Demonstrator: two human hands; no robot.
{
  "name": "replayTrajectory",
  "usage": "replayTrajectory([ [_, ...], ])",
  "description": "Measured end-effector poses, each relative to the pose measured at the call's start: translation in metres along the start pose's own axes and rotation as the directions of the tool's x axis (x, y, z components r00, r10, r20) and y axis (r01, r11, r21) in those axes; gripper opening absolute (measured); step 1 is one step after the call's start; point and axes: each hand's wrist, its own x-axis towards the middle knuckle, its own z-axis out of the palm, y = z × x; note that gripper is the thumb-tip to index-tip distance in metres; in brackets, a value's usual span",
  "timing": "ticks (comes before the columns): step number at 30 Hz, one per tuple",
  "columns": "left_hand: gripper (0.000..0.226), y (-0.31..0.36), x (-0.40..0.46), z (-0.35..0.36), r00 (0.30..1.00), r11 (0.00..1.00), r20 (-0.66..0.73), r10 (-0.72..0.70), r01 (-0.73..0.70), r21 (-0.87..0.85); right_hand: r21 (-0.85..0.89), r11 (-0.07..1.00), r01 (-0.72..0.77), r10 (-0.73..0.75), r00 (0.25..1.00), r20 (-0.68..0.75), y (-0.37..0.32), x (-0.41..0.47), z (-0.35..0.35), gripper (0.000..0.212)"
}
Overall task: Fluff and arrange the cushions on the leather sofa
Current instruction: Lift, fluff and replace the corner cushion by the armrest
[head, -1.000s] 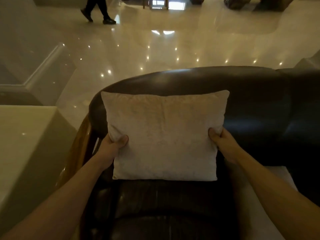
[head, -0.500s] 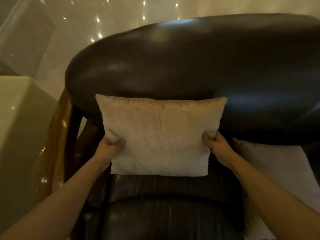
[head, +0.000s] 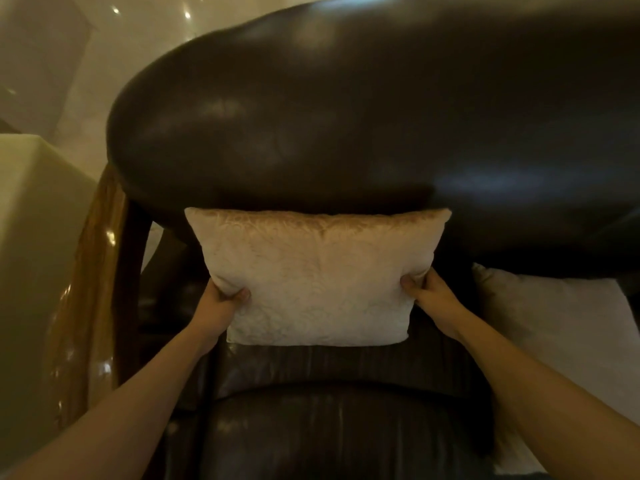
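A square beige velvet cushion [head: 318, 275] stands upright on the dark leather sofa seat [head: 332, 427], its top edge tucked under the bulging backrest [head: 346, 116]. My left hand [head: 221, 304] grips its lower left side, thumb on the front. My right hand [head: 433, 299] pinches its lower right side the same way. A second, paler cushion [head: 561, 327] lies on the seat to the right, partly under the backrest and behind my right forearm.
The sofa's glossy wooden arm frame [head: 93, 278] curves down on the left. Beyond it stands a pale side table or block [head: 31, 209]. Shiny marble floor [head: 121, 46] shows behind the sofa at the upper left.
The view has tilted down and moved closer to the sofa. The cushion, held in both hands throughout, now sits lower and further back, under the backrest's overhang.
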Motion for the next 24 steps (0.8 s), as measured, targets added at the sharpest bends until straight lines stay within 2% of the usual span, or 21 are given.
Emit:
replayTrajectory([
  [8,0.082,0.012,-0.032,0.002,0.99,0.947,-0.137,0.046,0.0,0.322,-0.219,0.975,0.027,-0.062,0.986,-0.155,-0.009,-0.023,-0.001,0.06],
  [11,0.073,0.022,-0.063,0.009,0.984,0.895,-0.12,0.135,-0.069,0.441,-0.361,0.931,0.052,-0.107,0.985,-0.135,-0.013,-0.047,0.0,0.063],
  [13,0.071,0.027,-0.09,0.017,0.966,0.824,-0.097,0.242,-0.151,0.546,-0.458,0.883,0.103,-0.166,0.981,-0.1,-0.019,-0.067,0.003,0.065],
  [19,0.066,0.046,-0.17,0.045,0.876,0.554,0.032,0.482,-0.332,0.764,-0.676,0.665,0.316,-0.384,0.922,0.053,-0.043,-0.131,0.014,0.066],
  [24,0.065,0.061,-0.229,0.069,0.744,0.301,0.113,0.658,-0.398,0.866,-0.833,0.332,0.443,-0.505,0.829,0.239,-0.059,-0.179,0.015,0.068],
])
